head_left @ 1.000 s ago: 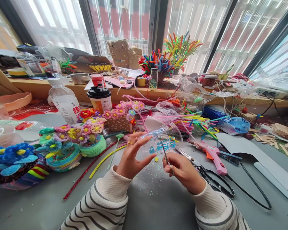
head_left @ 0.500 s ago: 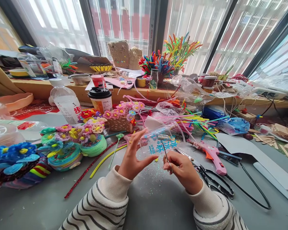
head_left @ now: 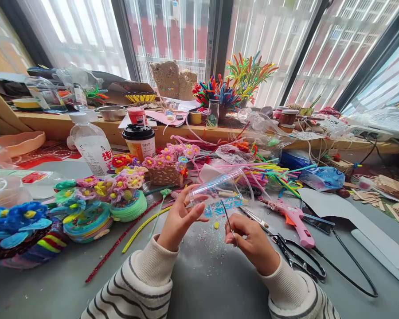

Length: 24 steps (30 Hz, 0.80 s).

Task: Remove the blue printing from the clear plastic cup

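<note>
While the clear printed cup (head_left: 219,203) is held sideways at one end by the curled fingers of the left hand (head_left: 178,218), seemingly to steady its wall, a slim metal tool (head_left: 229,219) is pinched in the right hand (head_left: 253,241), its tip angled up at the cup, probably for fine control. Beneath, bright specks (head_left: 212,245) are scattered on the bench (head_left: 216,294). Farther right, large scissors (head_left: 273,231) and a pink glue gun (head_left: 298,223) are laid, apparently within reach.
</note>
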Tool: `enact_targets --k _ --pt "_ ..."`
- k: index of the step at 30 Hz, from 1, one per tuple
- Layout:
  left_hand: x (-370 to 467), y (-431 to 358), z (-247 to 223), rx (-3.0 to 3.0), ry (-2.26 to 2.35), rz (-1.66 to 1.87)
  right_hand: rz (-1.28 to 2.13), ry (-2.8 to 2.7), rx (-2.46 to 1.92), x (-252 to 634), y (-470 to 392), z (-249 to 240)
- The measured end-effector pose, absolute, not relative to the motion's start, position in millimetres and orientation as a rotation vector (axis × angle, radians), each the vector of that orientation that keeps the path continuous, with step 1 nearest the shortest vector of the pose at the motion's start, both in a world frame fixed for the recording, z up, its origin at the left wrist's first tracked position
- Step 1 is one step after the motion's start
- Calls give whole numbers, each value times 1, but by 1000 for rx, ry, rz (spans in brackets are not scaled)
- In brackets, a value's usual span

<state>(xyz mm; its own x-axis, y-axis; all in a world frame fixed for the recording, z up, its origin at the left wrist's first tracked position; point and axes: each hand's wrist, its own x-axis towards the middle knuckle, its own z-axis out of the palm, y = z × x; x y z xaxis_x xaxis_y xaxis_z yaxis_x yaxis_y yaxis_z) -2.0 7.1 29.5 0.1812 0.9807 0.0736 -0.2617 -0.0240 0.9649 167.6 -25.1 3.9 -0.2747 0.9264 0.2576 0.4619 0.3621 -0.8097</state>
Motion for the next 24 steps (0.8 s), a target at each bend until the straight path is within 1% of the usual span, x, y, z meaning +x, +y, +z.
enact_targets --k 5,8,16,24 --pt "-3 8 27 1163 805 1239 976 -1863 -1198 168 -27 6" --pt "-4 10 23 1189 791 1256 1019 -1856 -1180 168 -28 7" --pt "-4 11 20 1222 805 1282 959 -1800 -1176 166 -27 3" --pt "-4 11 19 1214 822 1283 816 -1754 -1222 164 -30 -2"
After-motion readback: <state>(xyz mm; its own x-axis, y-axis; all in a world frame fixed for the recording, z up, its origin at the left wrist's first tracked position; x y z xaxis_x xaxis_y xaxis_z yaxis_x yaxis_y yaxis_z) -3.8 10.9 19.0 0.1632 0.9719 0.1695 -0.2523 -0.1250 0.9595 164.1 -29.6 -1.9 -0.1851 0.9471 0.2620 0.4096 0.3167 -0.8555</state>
